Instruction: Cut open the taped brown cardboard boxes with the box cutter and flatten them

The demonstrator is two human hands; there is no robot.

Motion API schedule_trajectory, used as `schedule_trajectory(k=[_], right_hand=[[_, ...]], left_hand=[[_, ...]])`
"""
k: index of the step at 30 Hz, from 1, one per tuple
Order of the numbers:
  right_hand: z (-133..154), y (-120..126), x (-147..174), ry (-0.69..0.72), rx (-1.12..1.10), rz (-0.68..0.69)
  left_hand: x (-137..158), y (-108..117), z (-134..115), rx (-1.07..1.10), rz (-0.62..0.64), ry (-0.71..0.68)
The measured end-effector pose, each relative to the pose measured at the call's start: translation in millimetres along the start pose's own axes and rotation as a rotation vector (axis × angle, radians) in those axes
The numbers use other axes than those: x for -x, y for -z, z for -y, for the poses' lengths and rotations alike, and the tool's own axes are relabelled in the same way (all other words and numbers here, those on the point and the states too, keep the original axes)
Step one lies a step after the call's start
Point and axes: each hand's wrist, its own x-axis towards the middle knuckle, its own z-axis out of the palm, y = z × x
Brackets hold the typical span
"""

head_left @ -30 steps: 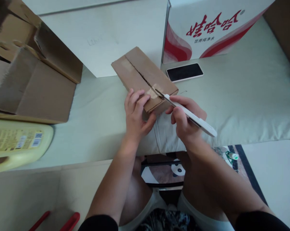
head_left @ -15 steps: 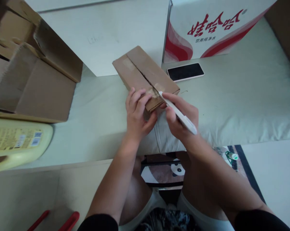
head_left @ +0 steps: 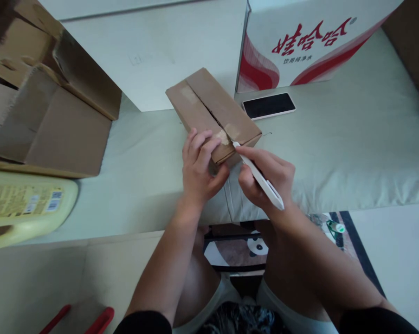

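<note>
A small brown cardboard box (head_left: pixel 226 109) lies at a slant on the pale green padded surface, its lid seam partly parted. Pieces of tape show across the seam at both ends. My left hand (head_left: pixel 202 160) grips the box's near left corner, fingers on the lid and thumb at the near side. In my right hand (head_left: pixel 268 174) is a white utility knife (head_left: pixel 260 178), its tip at the near end of the seam. How much blade shows is too small to tell.
Right of the box lies a phone (head_left: pixel 269 105). Behind stand a white panel (head_left: pixel 153 55) and a white-and-red carton (head_left: pixel 310 51). Open cardboard boxes (head_left: pixel 70 125) and a yellow jug (head_left: pixel 31 204) are at the left. Red handles (head_left: pixel 101 320) show at lower left.
My right hand has drawn the utility knife along the seam toward me and slightly right, to the box's near edge. My left hand keeps its grip on the box.
</note>
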Motion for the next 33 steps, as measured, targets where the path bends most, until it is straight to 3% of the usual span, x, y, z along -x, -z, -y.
schedule_trajectory(k=[6,11,15,19,21,26,33], right_hand=[[-3,19,14,-0.09,0.001,-0.063],[-23,15,26,-0.177,-0.165,-0.241],[-30,6,26,-0.173,-0.327,-0.35],[-37,10,23,-0.128,-0.274,-0.433],[-44,14,23,-0.12,-0.126,-0.341],[-65,10,26,-0.181,0.223,0.211],[-80,-7,36,-0.242,0.324,0.407]], left_hand=[[1,4,3,0.033,0.013,0.008],[2,7,5,0.015,-0.013,0.051],[1,8,5,0.014,-0.048,0.101],[3,11,7,0.057,-0.067,0.179],[6,12,10,0.061,-0.048,0.234],[11,13,16,0.08,-0.055,0.278],[8,14,17,0.197,-0.089,0.284]])
